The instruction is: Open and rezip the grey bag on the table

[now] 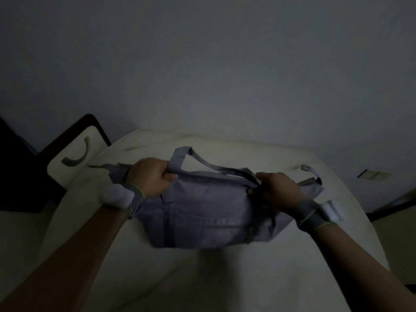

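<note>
1. The white table (247,278) is seen bearing the grey bag (202,212) at its middle
2. The bag's left top corner is gripped by the left hand (149,177)
3. Something at the right top edge, probably the zip pull, is pinched by the right hand (279,190); the fabric should be held taut and the pull drawn straight along the seam

No readable text anywhere.

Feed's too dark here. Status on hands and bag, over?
Left hand grips grey bag top edge. Right hand pinches near strap, zip unclear. Bag on table, nothing blocking.
</note>
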`<state>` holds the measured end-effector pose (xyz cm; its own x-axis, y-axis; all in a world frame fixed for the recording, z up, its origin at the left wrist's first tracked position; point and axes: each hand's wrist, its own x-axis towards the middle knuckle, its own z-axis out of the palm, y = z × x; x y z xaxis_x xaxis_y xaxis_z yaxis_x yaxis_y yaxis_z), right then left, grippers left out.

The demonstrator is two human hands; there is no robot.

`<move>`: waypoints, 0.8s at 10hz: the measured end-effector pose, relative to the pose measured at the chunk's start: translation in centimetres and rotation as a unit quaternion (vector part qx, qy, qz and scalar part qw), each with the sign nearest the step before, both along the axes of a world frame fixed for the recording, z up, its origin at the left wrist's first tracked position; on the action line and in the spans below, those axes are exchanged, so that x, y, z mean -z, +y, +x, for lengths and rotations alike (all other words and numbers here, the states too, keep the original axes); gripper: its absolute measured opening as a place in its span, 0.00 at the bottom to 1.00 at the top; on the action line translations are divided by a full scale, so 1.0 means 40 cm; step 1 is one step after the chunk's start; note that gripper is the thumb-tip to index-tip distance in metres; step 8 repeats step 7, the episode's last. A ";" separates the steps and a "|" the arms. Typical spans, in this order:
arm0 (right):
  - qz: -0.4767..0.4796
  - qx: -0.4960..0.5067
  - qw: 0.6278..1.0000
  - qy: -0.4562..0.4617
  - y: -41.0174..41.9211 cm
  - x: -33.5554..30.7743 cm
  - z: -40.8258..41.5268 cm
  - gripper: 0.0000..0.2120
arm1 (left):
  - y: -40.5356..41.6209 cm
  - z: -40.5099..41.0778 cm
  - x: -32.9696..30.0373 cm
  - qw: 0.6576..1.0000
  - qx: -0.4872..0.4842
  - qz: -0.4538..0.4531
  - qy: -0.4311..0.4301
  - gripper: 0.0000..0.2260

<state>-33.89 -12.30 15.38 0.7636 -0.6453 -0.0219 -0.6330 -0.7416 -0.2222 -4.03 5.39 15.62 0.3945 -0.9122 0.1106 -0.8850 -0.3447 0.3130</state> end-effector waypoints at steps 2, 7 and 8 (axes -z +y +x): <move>-0.030 0.031 0.998 0.052 -0.050 0.094 0.025 0.21 | -0.051 0.026 0.102 0.986 0.005 0.158 -0.056 0.15; 0.076 -0.031 0.985 0.149 -0.081 0.044 0.037 0.19 | -0.120 0.069 0.048 0.964 0.110 0.241 -0.039 0.18; 0.076 -0.031 0.985 0.149 -0.081 0.044 0.037 0.19 | -0.120 0.069 0.048 0.964 0.110 0.241 -0.039 0.18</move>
